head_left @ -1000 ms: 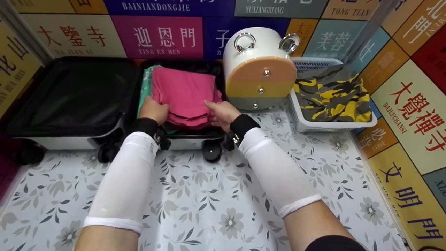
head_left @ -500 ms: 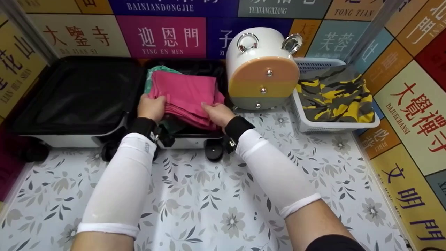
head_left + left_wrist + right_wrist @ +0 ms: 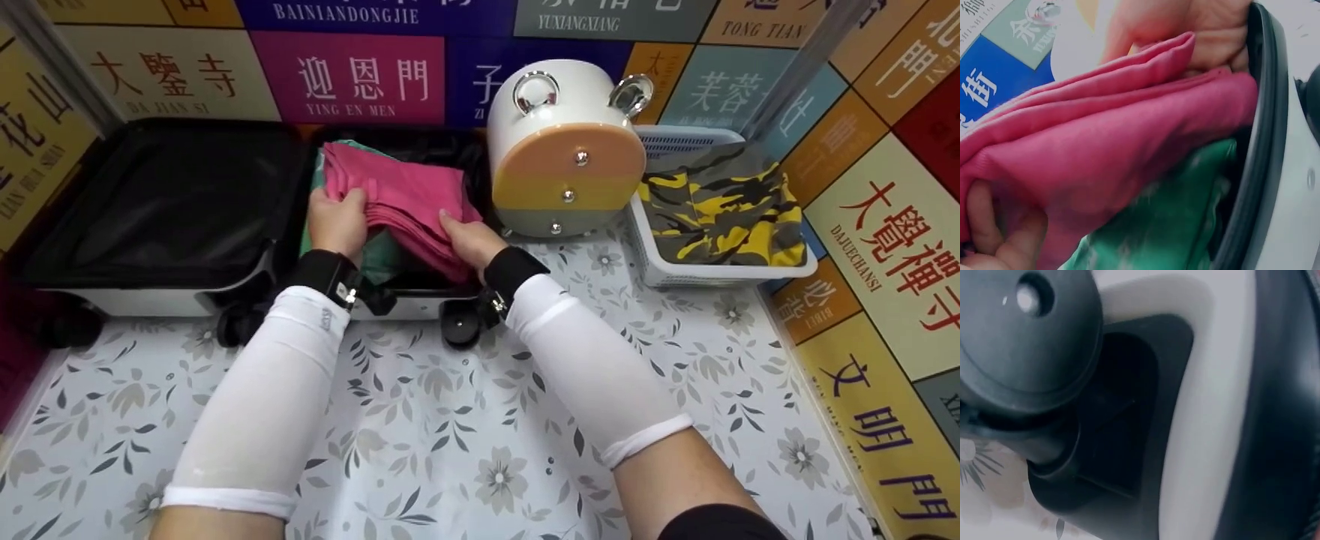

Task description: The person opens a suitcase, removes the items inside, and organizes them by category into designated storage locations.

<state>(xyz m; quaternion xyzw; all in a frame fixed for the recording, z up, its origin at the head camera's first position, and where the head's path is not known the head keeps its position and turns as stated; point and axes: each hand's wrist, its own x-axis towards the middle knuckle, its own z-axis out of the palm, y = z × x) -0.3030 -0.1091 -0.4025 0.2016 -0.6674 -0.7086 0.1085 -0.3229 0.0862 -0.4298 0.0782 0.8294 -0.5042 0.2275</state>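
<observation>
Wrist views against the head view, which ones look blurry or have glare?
Head view: mostly crisp, small glints on the metal knobs. Left wrist view: soft, little detail on the pink cloth, pattern smeared on the green cloth. Right wrist view: greyish and soft, bright highlight on the wheel.

Pink cloth point(image 3: 416, 187), yellow-grey camouflage cloth point(image 3: 720, 214)
</observation>
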